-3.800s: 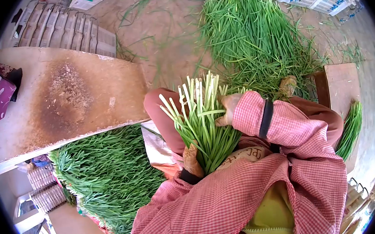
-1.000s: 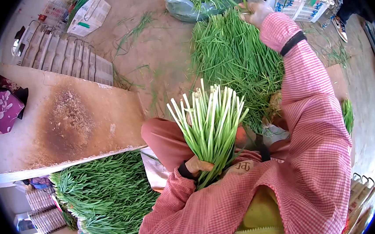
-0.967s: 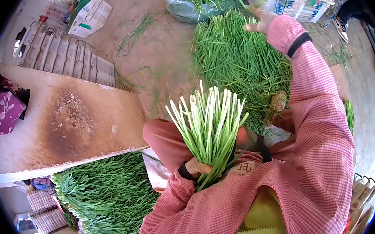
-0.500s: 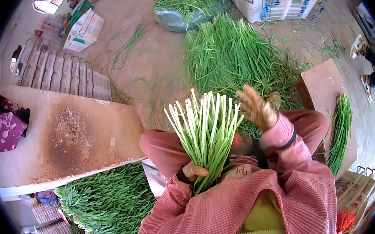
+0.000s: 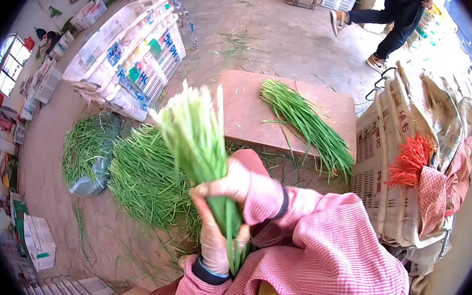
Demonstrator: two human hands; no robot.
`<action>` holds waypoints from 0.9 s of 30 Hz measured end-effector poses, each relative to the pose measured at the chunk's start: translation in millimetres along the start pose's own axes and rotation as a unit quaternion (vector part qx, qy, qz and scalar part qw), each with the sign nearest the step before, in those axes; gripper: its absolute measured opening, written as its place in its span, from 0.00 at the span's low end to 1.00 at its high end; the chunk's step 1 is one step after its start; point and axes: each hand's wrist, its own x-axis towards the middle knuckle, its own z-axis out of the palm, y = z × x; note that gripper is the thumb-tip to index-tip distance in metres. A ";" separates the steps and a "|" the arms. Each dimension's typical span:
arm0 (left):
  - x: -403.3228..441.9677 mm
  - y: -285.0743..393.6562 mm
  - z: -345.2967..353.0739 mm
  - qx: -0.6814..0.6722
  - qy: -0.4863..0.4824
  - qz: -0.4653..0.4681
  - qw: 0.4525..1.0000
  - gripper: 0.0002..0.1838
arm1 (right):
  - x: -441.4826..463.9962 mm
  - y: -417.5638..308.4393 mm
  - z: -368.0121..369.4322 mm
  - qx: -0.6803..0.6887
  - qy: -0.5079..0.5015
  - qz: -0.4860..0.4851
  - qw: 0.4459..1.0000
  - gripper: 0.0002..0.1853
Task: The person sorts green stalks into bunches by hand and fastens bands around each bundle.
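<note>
to the left of the hands and farther from the body, a plastic bag (image 5: pixel 86 184) full of loose greens rests on the floor (image 5: pixel 138 249). behind it, also left of the hands, stands a stack of white crates (image 5: pixel 160 59). next comes a pile of greens (image 5: pixel 147 182), just left of the hands. the bunch of green stems (image 5: pixel 197 145) is in the two hands, its pale ends upward and a little blurred. the left hand (image 5: pixel 214 240) is wrapped around its lower part; the right hand (image 5: pixel 230 184), above it, has its fingers curled around the middle. to the right of the hands, a second bunch (image 5: pixel 306 120) lies on a low counter (image 5: pixel 235 97). farther right is a tall white basket (image 5: pixel 367 165) with red strings (image 5: pixel 414 158) on it. beyond this, well apart from the hands, a person (image 5: pixel 403 12) has one foot lifted.
</note>
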 end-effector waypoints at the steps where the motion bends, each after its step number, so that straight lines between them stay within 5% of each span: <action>1: 9.4 4.5 12.9 -0.020 -0.076 -0.002 0.997 0.53 | -1.4 -34.5 -26.5 -0.032 0.001 -0.030 0.999 0.26; 2: 18.0 5.0 22.3 -0.039 -0.150 -0.004 0.988 0.56 | -1.8 -66.8 -61.6 -0.063 -0.009 -0.064 0.996 0.22; 4: 21.5 -11.2 41.1 -0.164 -0.264 -0.023 0.950 0.48 | -14.1 -140.1 -123.2 -0.147 0.035 -0.061 0.987 0.16; 6: 36.7 -16.0 51.7 -0.072 -0.282 0.024 0.956 0.42 | -26.5 -183.9 -175.0 -0.215 0.165 -0.082 0.959 0.16; 10: 87.2 -24.1 90.2 -0.258 -0.227 -0.122 0.931 0.37 | -14.2 -211.0 -253.3 -0.394 0.232 -0.027 0.889 0.24; 12: 137.7 -26.5 135.2 -0.449 -0.095 -0.216 0.862 0.38 | 3.7 -199.9 -264.1 -0.576 0.346 0.133 0.729 0.28; 14: 168.5 -51.5 187.6 -0.427 -0.002 -0.219 0.877 0.41 | 26.9 -174.5 -299.3 -0.612 0.307 0.206 0.699 0.33; 16: 202.5 -79.0 232.1 -0.395 0.008 -0.248 0.884 0.47 | 53.7 -119.7 -363.2 -0.613 0.267 0.212 0.713 0.40; 19: 241.6 -114.5 269.1 -0.095 -0.003 -0.236 0.967 0.50 | 58.7 -32.1 -390.1 -0.637 0.241 0.166 0.713 0.46; 22: 246.2 -137.2 285.3 -0.089 -0.003 -0.128 0.988 0.45 | 51.1 -1.6 -399.4 -0.658 0.271 0.100 0.695 0.53; 24: 246.8 -142.3 286.5 -0.095 -0.019 -0.110 0.989 0.45 | 43.1 16.6 -429.6 -0.518 0.210 -0.007 0.829 0.50; 25: 246.3 -147.1 289.1 -0.101 -0.009 -0.074 0.992 0.45 | 36.7 -17.4 -375.0 -0.358 0.199 0.021 0.912 0.44; 26: 246.2 -154.6 295.9 -0.115 0.005 -0.063 0.991 0.46 | 34.7 -15.9 -369.3 -0.365 0.276 0.036 0.888 0.40; 27: 247.4 -153.1 296.8 -0.115 0.004 -0.098 0.989 0.47 | 39.7 12.9 -385.5 -0.283 0.291 -0.087 0.910 0.35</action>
